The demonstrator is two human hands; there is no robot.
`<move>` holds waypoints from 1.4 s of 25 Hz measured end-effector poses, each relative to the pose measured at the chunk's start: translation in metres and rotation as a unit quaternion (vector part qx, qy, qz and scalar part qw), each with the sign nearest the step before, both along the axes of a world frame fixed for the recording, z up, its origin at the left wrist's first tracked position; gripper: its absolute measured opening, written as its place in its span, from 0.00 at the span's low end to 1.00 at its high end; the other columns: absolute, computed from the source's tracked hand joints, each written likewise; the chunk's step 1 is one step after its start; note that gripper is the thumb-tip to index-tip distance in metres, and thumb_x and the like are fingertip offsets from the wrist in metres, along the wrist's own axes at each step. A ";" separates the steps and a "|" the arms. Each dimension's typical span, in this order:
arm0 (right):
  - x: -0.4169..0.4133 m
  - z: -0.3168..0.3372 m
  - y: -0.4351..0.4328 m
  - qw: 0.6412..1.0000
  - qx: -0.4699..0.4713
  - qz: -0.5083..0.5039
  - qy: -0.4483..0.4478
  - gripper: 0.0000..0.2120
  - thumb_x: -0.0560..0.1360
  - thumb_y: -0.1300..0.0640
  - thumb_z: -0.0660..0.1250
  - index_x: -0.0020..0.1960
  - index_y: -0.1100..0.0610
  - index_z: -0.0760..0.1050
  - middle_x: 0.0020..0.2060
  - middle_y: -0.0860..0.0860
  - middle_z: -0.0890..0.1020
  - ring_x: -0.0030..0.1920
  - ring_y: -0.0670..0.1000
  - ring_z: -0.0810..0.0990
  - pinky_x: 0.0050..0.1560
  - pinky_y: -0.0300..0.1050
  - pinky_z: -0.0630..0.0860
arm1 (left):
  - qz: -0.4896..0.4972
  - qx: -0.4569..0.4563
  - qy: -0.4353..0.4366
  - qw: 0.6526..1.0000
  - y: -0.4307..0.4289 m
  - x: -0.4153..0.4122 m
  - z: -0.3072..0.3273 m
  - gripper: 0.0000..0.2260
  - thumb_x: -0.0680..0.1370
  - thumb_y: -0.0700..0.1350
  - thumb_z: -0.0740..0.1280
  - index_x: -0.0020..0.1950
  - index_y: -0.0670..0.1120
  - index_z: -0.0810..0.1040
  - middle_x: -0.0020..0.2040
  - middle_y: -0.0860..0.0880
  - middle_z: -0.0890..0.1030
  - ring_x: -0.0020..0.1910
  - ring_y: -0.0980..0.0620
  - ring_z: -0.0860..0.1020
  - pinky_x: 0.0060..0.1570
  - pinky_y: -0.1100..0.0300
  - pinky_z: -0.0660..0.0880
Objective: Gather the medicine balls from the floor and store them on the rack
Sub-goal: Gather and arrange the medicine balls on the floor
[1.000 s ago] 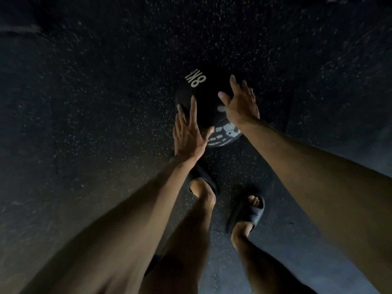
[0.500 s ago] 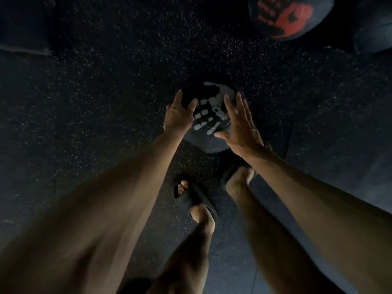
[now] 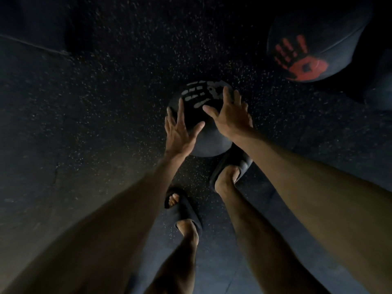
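A black medicine ball (image 3: pixel 209 143) with a grey handprint on top lies on the dark speckled floor in front of my feet. My left hand (image 3: pixel 180 130) lies on its left side with the fingers spread and straight. My right hand (image 3: pixel 230 114) covers its right upper side, fingers extended over the curve. A bigger dark medicine ball (image 3: pixel 318 39) with a red handprint sits at the upper right, apart from both hands.
Both my feet wear dark slides; the right slide (image 3: pixel 231 166) touches the ball's near edge and the left slide (image 3: pixel 182 209) is further back. Part of another dark round object (image 3: pixel 379 85) shows at the right edge. A floor seam (image 3: pixel 34 46) crosses the upper left.
The ball has rolled so the grey handprint moved to its far top. Both hands have shifted further over it, and the red-print ball came closer into view.
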State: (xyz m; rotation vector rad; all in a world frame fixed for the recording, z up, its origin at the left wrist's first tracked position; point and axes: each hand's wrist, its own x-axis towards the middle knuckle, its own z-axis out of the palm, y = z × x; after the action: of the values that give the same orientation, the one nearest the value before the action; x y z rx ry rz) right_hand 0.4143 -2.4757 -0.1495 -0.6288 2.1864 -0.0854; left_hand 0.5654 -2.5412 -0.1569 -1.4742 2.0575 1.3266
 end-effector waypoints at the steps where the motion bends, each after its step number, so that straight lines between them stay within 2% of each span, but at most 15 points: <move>1: -0.008 -0.002 -0.007 1.000 -0.004 -0.014 -0.004 0.40 0.79 0.31 0.52 0.82 0.51 0.44 0.81 0.57 0.49 0.78 0.66 0.52 0.74 0.63 0.60 | -0.017 -0.003 -0.006 1.000 -0.017 -0.010 -0.006 0.41 0.76 0.67 0.63 0.82 0.58 0.45 0.81 0.39 0.47 0.79 0.35 0.48 0.75 0.36 0.54; 5: -0.020 -0.004 0.007 0.997 -0.063 -0.028 -0.029 0.42 0.78 0.31 0.53 0.82 0.50 0.39 0.81 0.60 0.45 0.80 0.63 0.47 0.78 0.62 0.55 | -0.032 0.002 -0.013 0.999 -0.071 -0.055 -0.020 0.41 0.72 0.73 0.60 0.81 0.58 0.54 0.80 0.40 0.58 0.78 0.38 0.57 0.74 0.38 0.61; 8: -0.013 -0.001 0.024 0.996 -0.087 0.007 -0.026 0.54 0.73 0.29 0.62 0.81 0.53 0.33 0.79 0.64 0.40 0.80 0.64 0.45 0.78 0.61 0.54 | -0.033 0.010 -0.035 0.999 -0.100 -0.098 -0.026 0.38 0.76 0.71 0.59 0.81 0.56 0.56 0.80 0.41 0.59 0.79 0.39 0.56 0.75 0.40 0.59; 10: -0.024 -0.002 0.015 0.997 -0.082 0.005 -0.004 0.57 0.72 0.30 0.65 0.81 0.55 0.34 0.79 0.66 0.41 0.80 0.64 0.46 0.78 0.60 0.56 | -0.046 0.014 -0.050 0.998 -0.114 -0.126 -0.032 0.38 0.76 0.70 0.59 0.81 0.53 0.58 0.79 0.40 0.60 0.78 0.38 0.58 0.76 0.43 0.59; 13: -0.052 -0.004 -0.012 0.997 -0.063 -0.033 -0.024 0.55 0.72 0.31 0.65 0.81 0.53 0.34 0.80 0.63 0.42 0.80 0.61 0.48 0.73 0.61 0.64 | -0.042 0.015 -0.075 0.996 -0.125 -0.156 -0.035 0.33 0.80 0.67 0.55 0.81 0.52 0.56 0.80 0.40 0.58 0.79 0.39 0.56 0.76 0.45 0.58; 15: -0.066 -0.006 -0.028 0.997 -0.044 -0.054 -0.040 0.53 0.72 0.29 0.62 0.81 0.50 0.34 0.80 0.60 0.41 0.80 0.61 0.49 0.70 0.63 0.67 | -0.052 -0.003 -0.039 0.998 -0.125 -0.161 -0.026 0.31 0.82 0.63 0.53 0.81 0.50 0.55 0.81 0.41 0.56 0.80 0.42 0.54 0.76 0.47 0.55; 17: -0.077 -0.006 -0.046 0.994 -0.034 -0.086 -0.051 0.50 0.74 0.28 0.58 0.81 0.50 0.34 0.81 0.59 0.41 0.80 0.61 0.51 0.70 0.63 0.67 | -0.076 -0.019 0.013 0.997 -0.123 -0.155 -0.014 0.32 0.82 0.63 0.53 0.82 0.49 0.53 0.81 0.42 0.57 0.79 0.43 0.57 0.76 0.47 0.57; 20: -0.097 -0.008 -0.079 0.988 -0.020 -0.146 -0.048 0.46 0.76 0.28 0.52 0.81 0.50 0.36 0.81 0.60 0.49 0.77 0.63 0.60 0.70 0.61 0.66 | -0.104 -0.017 0.024 0.994 -0.134 -0.151 -0.006 0.35 0.80 0.64 0.58 0.82 0.50 0.49 0.80 0.43 0.55 0.77 0.42 0.59 0.75 0.44 0.61; 23: -0.124 -0.014 -0.113 0.980 0.007 -0.193 -0.045 0.44 0.76 0.26 0.48 0.82 0.49 0.41 0.79 0.59 0.59 0.72 0.63 0.69 0.67 0.63 0.71 | -0.164 -0.030 0.017 0.986 -0.153 -0.157 0.000 0.40 0.78 0.65 0.63 0.82 0.52 0.48 0.80 0.40 0.52 0.78 0.39 0.57 0.74 0.40 0.61; 26: -0.158 -0.012 -0.137 0.966 0.049 -0.253 -0.025 0.40 0.78 0.28 0.49 0.80 0.53 0.54 0.73 0.58 0.70 0.69 0.63 0.72 0.65 0.58 0.72 | -0.241 -0.025 0.013 0.970 -0.181 -0.174 0.001 0.39 0.78 0.66 0.62 0.82 0.57 0.46 0.82 0.41 0.46 0.79 0.38 0.52 0.73 0.37 0.57; 29: -0.156 0.003 -0.131 0.953 0.010 -0.302 -0.007 0.30 0.82 0.35 0.50 0.74 0.53 0.62 0.66 0.59 0.77 0.64 0.62 0.76 0.57 0.54 0.70 | -0.270 -0.001 -0.036 0.962 -0.208 -0.216 -0.002 0.36 0.77 0.68 0.59 0.81 0.62 0.46 0.81 0.40 0.50 0.77 0.32 0.55 0.69 0.33 0.62; 30: -0.143 0.007 -0.124 0.952 -0.014 -0.306 -0.015 0.29 0.82 0.36 0.50 0.75 0.53 0.61 0.67 0.58 0.76 0.65 0.61 0.75 0.57 0.53 0.69 | -0.273 0.008 -0.061 0.960 -0.213 -0.234 -0.002 0.36 0.77 0.69 0.59 0.80 0.63 0.47 0.80 0.39 0.53 0.76 0.32 0.56 0.68 0.32 0.63; 32: -0.117 0.016 -0.113 0.957 -0.047 -0.285 -0.024 0.36 0.80 0.34 0.54 0.79 0.54 0.53 0.75 0.57 0.66 0.74 0.58 0.65 0.67 0.56 0.66 | -0.266 0.017 -0.096 0.959 -0.220 -0.273 -0.005 0.34 0.77 0.69 0.59 0.80 0.63 0.50 0.77 0.39 0.58 0.75 0.33 0.58 0.66 0.31 0.66; 33: -0.110 0.016 -0.112 0.961 -0.047 -0.271 -0.014 0.41 0.79 0.33 0.55 0.81 0.55 0.47 0.79 0.56 0.59 0.78 0.56 0.57 0.74 0.58 0.60 | -0.260 0.013 -0.102 0.960 -0.221 -0.289 -0.007 0.33 0.78 0.68 0.59 0.80 0.63 0.52 0.76 0.39 0.59 0.75 0.34 0.59 0.66 0.30 0.66; 35: -0.122 0.013 -0.121 0.960 -0.057 -0.274 -0.002 0.46 0.78 0.31 0.57 0.82 0.55 0.40 0.81 0.54 0.51 0.80 0.55 0.50 0.77 0.58 0.52 | -0.248 -0.021 -0.096 0.964 -0.220 -0.309 -0.011 0.31 0.79 0.66 0.59 0.79 0.59 0.57 0.76 0.40 0.61 0.74 0.36 0.61 0.66 0.31 0.65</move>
State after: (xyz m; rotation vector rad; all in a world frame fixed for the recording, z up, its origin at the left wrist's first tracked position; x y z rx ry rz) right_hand 0.2919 -2.5968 -0.1367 -0.0645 2.3061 -0.5044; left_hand 0.2561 -2.7614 -0.1678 -0.9592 2.1405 0.9091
